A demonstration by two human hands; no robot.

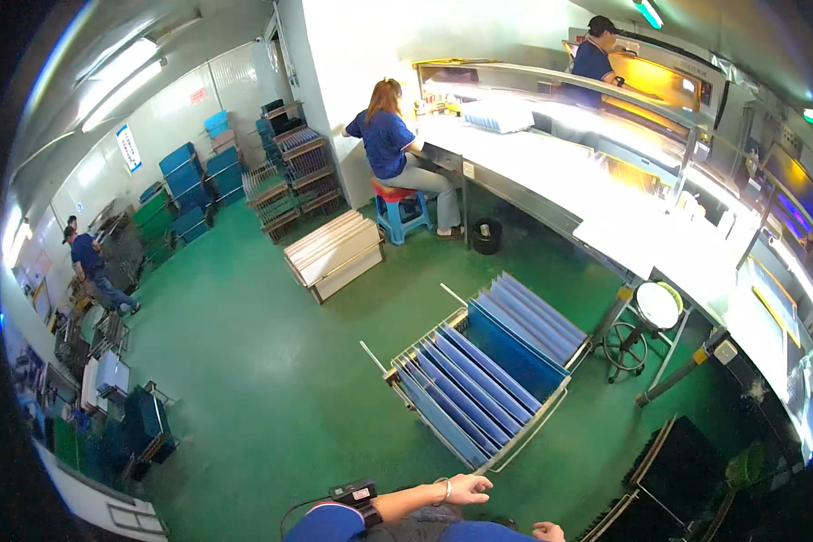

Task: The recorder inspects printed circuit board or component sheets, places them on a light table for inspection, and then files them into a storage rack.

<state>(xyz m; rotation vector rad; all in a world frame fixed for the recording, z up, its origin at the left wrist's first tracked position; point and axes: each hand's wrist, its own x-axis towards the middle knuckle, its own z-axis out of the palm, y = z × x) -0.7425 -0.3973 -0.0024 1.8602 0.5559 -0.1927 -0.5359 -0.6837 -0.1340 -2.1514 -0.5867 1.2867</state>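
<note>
My left hand point(468, 489) is held out in front of my body, with a bracelet at the wrist and the fingers loosely bent and apart. It shows no object in its grasp and is nearest to the front corner of a wire rack point(508, 459). Only part of my right hand point(548, 532) shows at the bottom edge, and its fingers are too cut off to read. Upright blue panels point(465, 384) stand in rows in the rack, several on each side of a gap where a darker blue sheet point(515, 348) shows.
A second rack of pale panels point(336, 255) stands on the green floor point(262, 379). A seated person point(387, 144) works at the long lit bench point(515, 163), with another person point(593, 63) beyond. A wheeled stool point(657, 307) is at right; dark racks point(668, 479) stand lower right.
</note>
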